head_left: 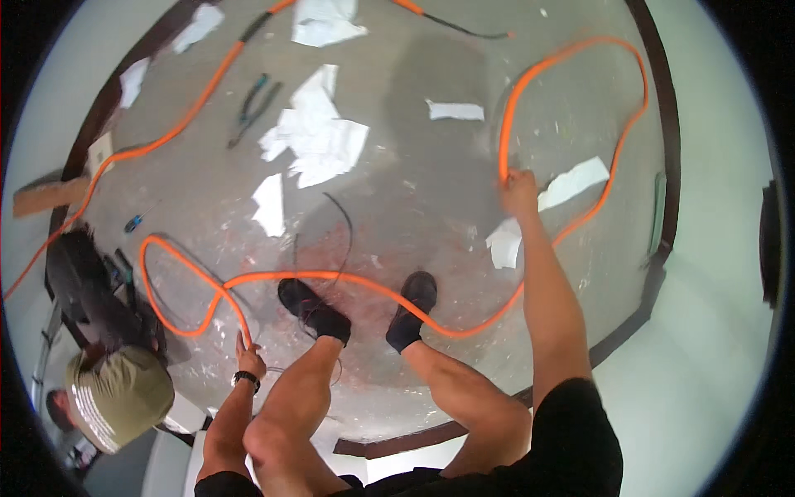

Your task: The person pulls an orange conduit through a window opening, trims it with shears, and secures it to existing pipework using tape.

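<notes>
On the grey floor, white papers are lying; our left hand and our right hand are each closed around the orange cable

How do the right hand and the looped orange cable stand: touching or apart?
Touching. The head view shows the right hand closed around the orange cable, which extends onward from the grip.

bright; soft shadow on floor; edges fisheye-bent, corners black; orange cable partly blurred.
</notes>
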Demonstrator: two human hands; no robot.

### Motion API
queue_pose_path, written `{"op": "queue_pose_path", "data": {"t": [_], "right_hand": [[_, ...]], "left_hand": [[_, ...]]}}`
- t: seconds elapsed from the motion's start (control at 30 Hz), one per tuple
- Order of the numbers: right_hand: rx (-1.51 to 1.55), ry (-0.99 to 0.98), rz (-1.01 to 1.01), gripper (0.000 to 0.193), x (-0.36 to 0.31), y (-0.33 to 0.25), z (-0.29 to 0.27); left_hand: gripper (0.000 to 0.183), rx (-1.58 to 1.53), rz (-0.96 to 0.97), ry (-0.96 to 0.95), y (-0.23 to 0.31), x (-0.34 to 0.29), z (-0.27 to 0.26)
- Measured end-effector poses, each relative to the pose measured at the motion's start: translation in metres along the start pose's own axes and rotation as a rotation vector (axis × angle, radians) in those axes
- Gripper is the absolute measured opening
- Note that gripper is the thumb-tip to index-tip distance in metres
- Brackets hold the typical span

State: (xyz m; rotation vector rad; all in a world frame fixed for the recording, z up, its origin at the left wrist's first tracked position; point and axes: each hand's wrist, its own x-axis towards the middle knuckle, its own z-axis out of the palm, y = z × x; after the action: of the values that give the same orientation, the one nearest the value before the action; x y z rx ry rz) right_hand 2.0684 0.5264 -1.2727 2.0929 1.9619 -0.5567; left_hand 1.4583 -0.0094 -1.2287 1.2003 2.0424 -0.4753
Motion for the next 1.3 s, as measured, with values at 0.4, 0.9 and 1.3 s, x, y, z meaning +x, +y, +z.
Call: {"op": "queue_pose_path", "data": {"t": [0.4,0.9,1.3], "right_hand": [[1.666,-0.609,-0.025,0.018,-0.336,-0.39,-0.252],[1.885,-0.359,0.738,0.037,-0.222,-0.465,-0.409],[1.698,-1.09,-0.479,0.027,-0.422,-0.733,-0.65]], "left_hand": [[0.051,-2.383,-0.058,-0.313,0.268,-0.171,-0.356],[0.038,-2.451,-0.43,1.301,-0.217,-0.51,-0.475],[0.025,-2.111,-0.522,0.391,-0.12,-0.436,-0.466]]}}
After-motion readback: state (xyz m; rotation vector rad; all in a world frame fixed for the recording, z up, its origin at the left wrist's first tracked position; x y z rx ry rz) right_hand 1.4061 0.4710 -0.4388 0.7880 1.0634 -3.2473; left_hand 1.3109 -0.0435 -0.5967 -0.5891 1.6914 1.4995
